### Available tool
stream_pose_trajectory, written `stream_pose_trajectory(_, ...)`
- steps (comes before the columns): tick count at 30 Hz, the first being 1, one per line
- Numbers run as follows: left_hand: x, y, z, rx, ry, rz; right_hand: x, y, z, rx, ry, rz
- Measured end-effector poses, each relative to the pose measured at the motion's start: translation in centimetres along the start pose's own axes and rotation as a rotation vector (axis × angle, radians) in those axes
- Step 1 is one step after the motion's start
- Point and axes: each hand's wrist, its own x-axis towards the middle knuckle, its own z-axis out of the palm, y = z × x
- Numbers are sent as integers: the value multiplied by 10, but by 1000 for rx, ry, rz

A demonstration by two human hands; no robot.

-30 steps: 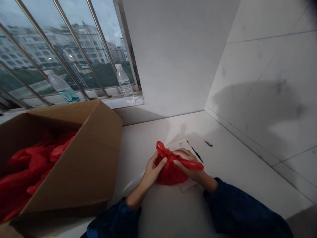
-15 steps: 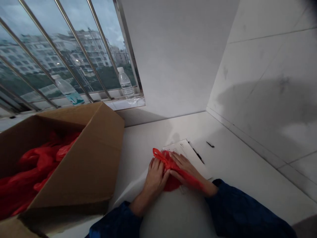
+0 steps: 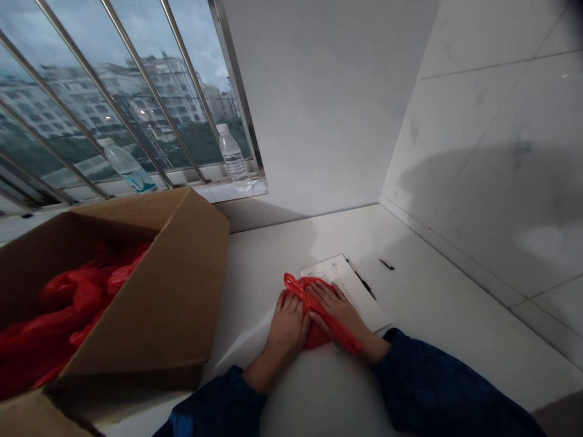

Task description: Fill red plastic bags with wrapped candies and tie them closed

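Note:
A red plastic bag [image 3: 315,337] lies bunched on the white tabletop, partly over a sheet of printed paper. My left hand [image 3: 286,321] rests on its left side, fingers stretched out over the plastic. On the right side, my right hand [image 3: 339,308] presses down with flat, slightly spread fingers. One looped handle of the bag sticks up beyond my left fingertips; another strip trails across my right hand toward the wrist. What is inside the bag is hidden.
At left stands an open cardboard box [image 3: 182,291] with more red bags [image 3: 86,297] inside. The paper [image 3: 359,300] has a black pen [image 3: 362,279] along its edge; a small black pen cap [image 3: 387,264] lies farther right. Two plastic bottles, one clear [image 3: 234,159], one blue-labelled [image 3: 127,167], stand by the barred window.
The strip of red plastic over my right hand has dropped and shortened, no longer reaching over the wrist. Both hands stay on the bag, with only a slight shift.

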Motion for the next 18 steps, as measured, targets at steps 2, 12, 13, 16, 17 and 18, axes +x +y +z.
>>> stream_pose_trajectory(2,0,1,-4,-36,7,-1,3,1,-6,56,12,17)
stream_pose_trajectory(12,-27,55,-70,-329,54,-64,9,-35,-76,446,275,6)
stream_pose_trajectory(13,-33,62,-78,-346,40,-78,7,-42,-81,497,296,-34)
stream_pose_trajectory(16,-57,72,-113,-381,-29,-41,-1,-50,-95,676,298,-142)
stream_pose_trajectory(17,-67,71,-127,-425,-26,-46,-4,-49,-99,734,274,-154)
stream_pose_trajectory(18,-77,69,-143,-494,26,-83,-7,-46,-103,774,246,-158)
